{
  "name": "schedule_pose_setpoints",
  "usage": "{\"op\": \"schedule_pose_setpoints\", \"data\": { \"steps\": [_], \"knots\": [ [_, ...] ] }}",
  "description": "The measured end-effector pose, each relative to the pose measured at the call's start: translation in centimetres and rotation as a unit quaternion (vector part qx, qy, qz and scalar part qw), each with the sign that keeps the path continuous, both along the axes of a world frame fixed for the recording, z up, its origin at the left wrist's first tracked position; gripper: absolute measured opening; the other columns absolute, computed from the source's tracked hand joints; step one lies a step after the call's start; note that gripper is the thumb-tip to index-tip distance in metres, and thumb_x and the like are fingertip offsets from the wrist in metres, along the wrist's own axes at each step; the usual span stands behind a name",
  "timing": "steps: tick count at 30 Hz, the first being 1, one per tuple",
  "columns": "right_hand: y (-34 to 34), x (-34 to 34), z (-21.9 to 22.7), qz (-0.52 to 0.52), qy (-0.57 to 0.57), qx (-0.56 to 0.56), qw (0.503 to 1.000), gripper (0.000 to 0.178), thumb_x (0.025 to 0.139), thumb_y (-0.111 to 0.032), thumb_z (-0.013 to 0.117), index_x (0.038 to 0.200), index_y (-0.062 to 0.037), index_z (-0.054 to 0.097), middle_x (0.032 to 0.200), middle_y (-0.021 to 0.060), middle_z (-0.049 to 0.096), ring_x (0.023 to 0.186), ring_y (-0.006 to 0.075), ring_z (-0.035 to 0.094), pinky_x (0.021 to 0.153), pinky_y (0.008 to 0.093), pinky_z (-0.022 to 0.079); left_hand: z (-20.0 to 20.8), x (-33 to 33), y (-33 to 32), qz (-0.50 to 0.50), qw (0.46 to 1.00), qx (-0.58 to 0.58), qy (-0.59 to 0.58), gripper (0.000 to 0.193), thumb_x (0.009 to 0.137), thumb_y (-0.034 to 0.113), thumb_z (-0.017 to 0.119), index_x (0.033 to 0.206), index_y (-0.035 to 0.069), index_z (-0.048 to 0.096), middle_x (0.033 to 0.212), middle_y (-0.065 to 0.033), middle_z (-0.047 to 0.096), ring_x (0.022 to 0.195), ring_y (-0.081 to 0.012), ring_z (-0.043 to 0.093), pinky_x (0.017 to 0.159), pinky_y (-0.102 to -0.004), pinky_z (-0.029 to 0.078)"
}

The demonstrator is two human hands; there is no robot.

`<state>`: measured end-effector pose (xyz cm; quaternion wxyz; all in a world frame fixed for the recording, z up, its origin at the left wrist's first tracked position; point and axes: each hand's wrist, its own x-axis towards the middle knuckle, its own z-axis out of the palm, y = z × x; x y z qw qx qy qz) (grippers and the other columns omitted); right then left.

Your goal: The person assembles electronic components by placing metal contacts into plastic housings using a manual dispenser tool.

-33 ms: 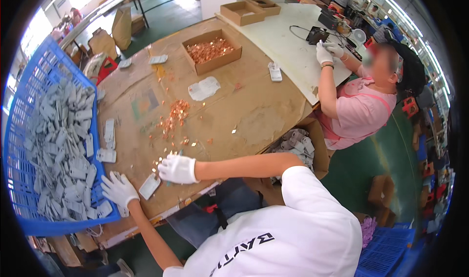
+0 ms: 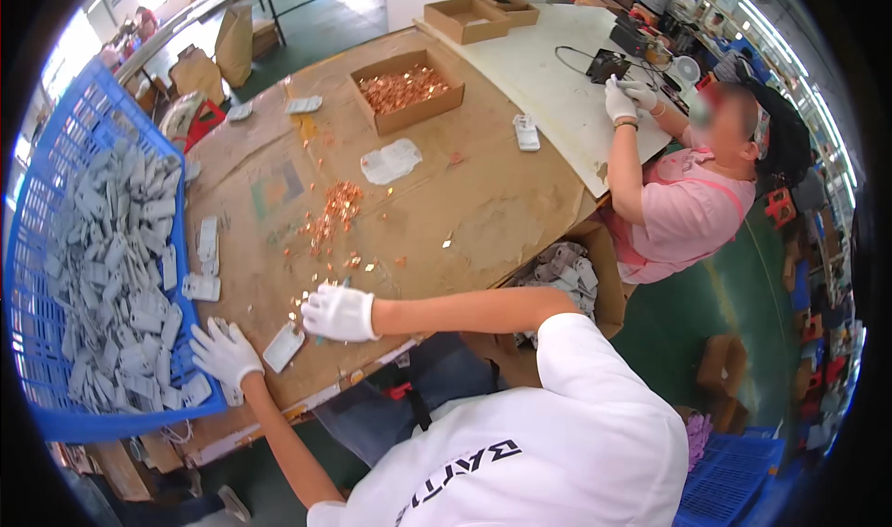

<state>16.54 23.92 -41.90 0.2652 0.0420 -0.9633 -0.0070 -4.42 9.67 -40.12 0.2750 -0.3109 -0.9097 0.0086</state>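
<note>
My left hand (image 2: 226,352), in a white glove, lies with fingers spread on the cardboard-covered table, beside the blue basket. A flat white plastic piece (image 2: 283,347) rests on the table between my two hands. Just right of it, my right hand (image 2: 337,313), also gloved, is closed, its fingers bent down at the tabletop; whatever they pinch is hidden. Small shiny copper-coloured pieces (image 2: 336,209) are strewn from near my right fingertips to a loose heap farther back. Two more white plastic pieces (image 2: 202,287) lie by the basket's side.
The blue basket (image 2: 102,425) at left holds many pale plastic pieces. A cardboard box (image 2: 423,118) of copper-coloured bits stands at the back. On the right, a co-worker (image 2: 692,188) in pink works with gloved hands at a white tabletop (image 2: 548,72). Below, another carton (image 2: 609,290) holds pale parts.
</note>
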Motion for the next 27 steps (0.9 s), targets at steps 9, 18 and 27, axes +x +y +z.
{"op": "schedule_pose_setpoints", "data": {
  "steps": [9, 18, 27],
  "knots": [
    [1.1, 1.6, 2.6, -0.060, -0.023, 0.014, 0.998, 0.020, 0.075, -0.020, 0.056, 0.093, -0.0121, 0.055, 0.087, 0.0048, 0.054, 0.085, 0.0199, 0.056, 0.070, 0.0331, 0.045, 0.5, -0.2, 0.3, -0.059, 0.996, 0.052, -0.030, 0.047, 0.074, 0.036, 0.064, 0.112, 0.009, 0.057, 0.113, -0.0105, 0.057, 0.117, -0.0355, 0.041, 0.098, -0.0542, 0.028],
    [2.3, 1.1, 6.0, -0.003, -0.188, -0.066, 0.980, 0.048, 0.064, -0.014, 0.072, 0.108, -0.0116, 0.054, 0.106, 0.0067, 0.052, 0.094, 0.0250, 0.055, 0.078, 0.0374, 0.046, 0.2, -0.8, -0.4, -0.091, 0.987, 0.108, -0.076, 0.049, 0.072, 0.032, 0.066, 0.111, 0.005, 0.055, 0.110, -0.0154, 0.056, 0.119, -0.0362, 0.040, 0.102, -0.0520, 0.025],
    [4.3, -22.0, 8.3, -0.141, -0.176, -0.178, 0.958, 0.077, 0.066, -0.045, 0.070, 0.131, -0.0180, 0.040, 0.135, 0.0170, 0.037, 0.125, 0.0385, 0.037, 0.098, 0.0526, 0.037, 0.1, -1.1, 0.2, -0.149, 0.944, 0.212, -0.203, 0.044, 0.070, 0.009, 0.065, 0.113, 0.008, 0.052, 0.111, -0.0126, 0.052, 0.104, -0.0297, 0.052, 0.089, -0.0425, 0.042]
  ]
}}
